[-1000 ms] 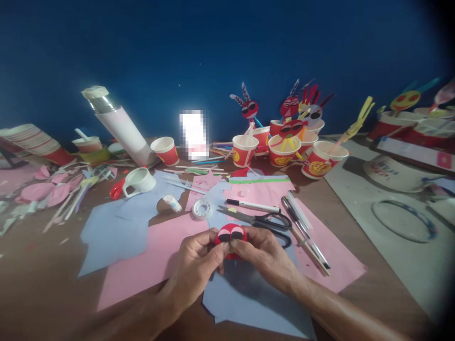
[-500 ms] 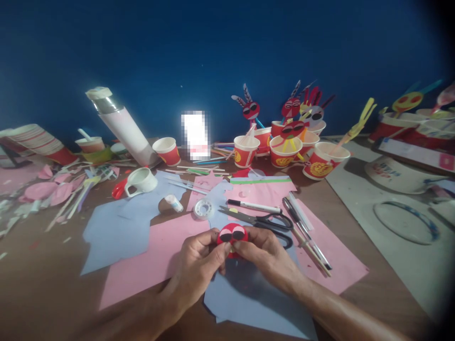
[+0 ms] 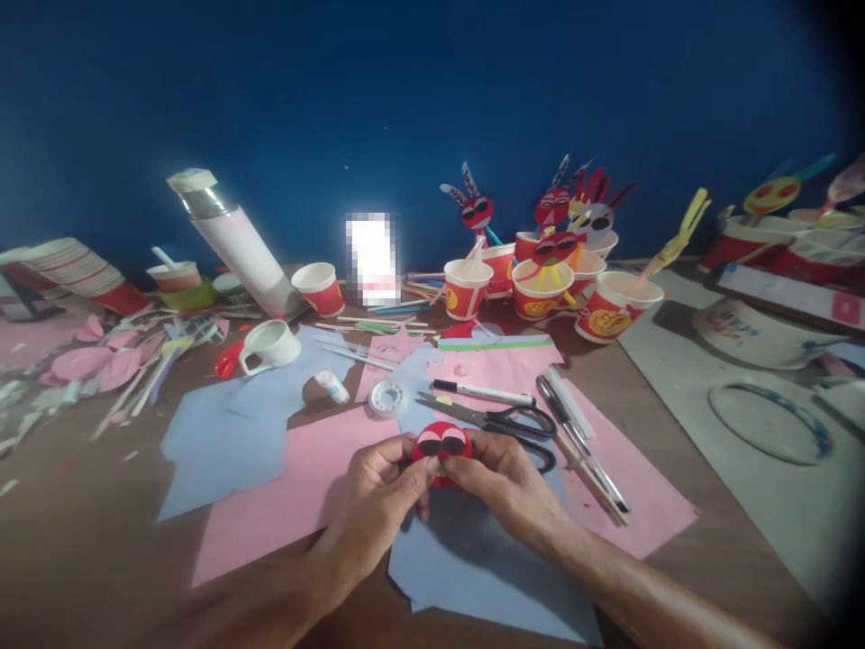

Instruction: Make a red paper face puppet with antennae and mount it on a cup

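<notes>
Between my two hands is a small round red paper face (image 3: pixel 443 431) with pink and black paper eyes. My left hand (image 3: pixel 386 491) pinches its left edge, thumb in front. From the other side my right hand (image 3: pixel 508 482) grips it, its thumb over the lower middle of the face. Both thumbs partly cover the area below the eyes. Just behind the hands lie black-handled scissors (image 3: pixel 496 419), a marker (image 3: pixel 483 393) and a roll of clear tape (image 3: pixel 387 397). Under the hands are blue paper (image 3: pixel 487 577) and pink paper (image 3: pixel 270 523).
Red paper cups (image 3: pixel 616 306) holding paper-faced figures stand at the back right. A leaning white flask (image 3: pixel 236 248), a white mug (image 3: pixel 270 344) and a stack of cups (image 3: pixel 81 270) are on the left. Pens (image 3: pixel 585 446) lie right of my hands, near a hoop (image 3: pixel 770 424).
Almost nothing differs. The camera view has shifted very slightly, and both hands keep the same hold on the red paper face.
</notes>
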Demonstrator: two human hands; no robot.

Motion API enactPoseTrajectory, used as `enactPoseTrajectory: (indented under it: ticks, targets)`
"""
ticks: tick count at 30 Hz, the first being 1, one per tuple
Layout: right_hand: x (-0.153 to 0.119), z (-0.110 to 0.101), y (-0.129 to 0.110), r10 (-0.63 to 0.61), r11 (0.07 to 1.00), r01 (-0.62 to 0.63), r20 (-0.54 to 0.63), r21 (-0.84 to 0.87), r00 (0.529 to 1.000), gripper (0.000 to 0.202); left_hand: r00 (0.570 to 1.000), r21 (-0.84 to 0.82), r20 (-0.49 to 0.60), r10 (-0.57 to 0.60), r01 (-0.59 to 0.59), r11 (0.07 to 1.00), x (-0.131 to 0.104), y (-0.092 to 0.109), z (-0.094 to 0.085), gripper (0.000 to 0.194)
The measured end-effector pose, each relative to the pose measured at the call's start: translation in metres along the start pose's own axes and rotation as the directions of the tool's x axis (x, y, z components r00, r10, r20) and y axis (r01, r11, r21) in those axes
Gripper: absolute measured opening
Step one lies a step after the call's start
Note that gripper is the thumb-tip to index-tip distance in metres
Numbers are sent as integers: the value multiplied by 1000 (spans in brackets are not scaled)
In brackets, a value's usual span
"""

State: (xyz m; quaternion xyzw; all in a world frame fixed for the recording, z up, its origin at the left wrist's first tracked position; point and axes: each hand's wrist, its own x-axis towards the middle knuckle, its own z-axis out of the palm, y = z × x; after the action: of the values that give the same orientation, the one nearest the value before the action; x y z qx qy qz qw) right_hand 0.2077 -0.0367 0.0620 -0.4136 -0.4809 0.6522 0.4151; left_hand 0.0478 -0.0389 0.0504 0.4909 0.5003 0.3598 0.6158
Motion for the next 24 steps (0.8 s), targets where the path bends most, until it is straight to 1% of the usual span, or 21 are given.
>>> enactPoseTrajectory:
  ticks: [3, 8, 12, 15, 19, 21, 24]
  targets:
    - [0, -1, 1, -4, 1000, 4, -1, -5, 1000, 19, 1000, -8, 5, 1, -1, 1000, -1, 2, 0, 30]
    - [0, 1, 1, 36, 999, -36, -28, 6, 999, 18, 1000, 49, -6, -5, 6, 999, -2, 8, 2, 33]
    - [0, 2, 1, 22, 999, -22, 5, 34, 1000, 21, 1000, 52, 0, -5, 5, 999, -3, 9, 3, 35]
    - [0, 2, 2, 3, 999, -4, 23, 37, 1000, 24, 1000, 31, 4, -5, 5, 999, -2, 7, 2, 34]
    - [0, -2, 4, -28, 999, 27, -18, -36, 999, 34, 999, -47, 0, -39, 39, 998, 0, 3, -1, 30]
    - [-1, -4, 7, -26, 996, 24, -25, -82, 999, 39, 998, -82, -15, -66, 64, 995, 1, 2, -3, 29]
    - [-2, -7, 9, -3, 994, 2, -15, -113, 1000, 42, 996, -107, -17, -89, 86, 990, 3, 2, -6, 27]
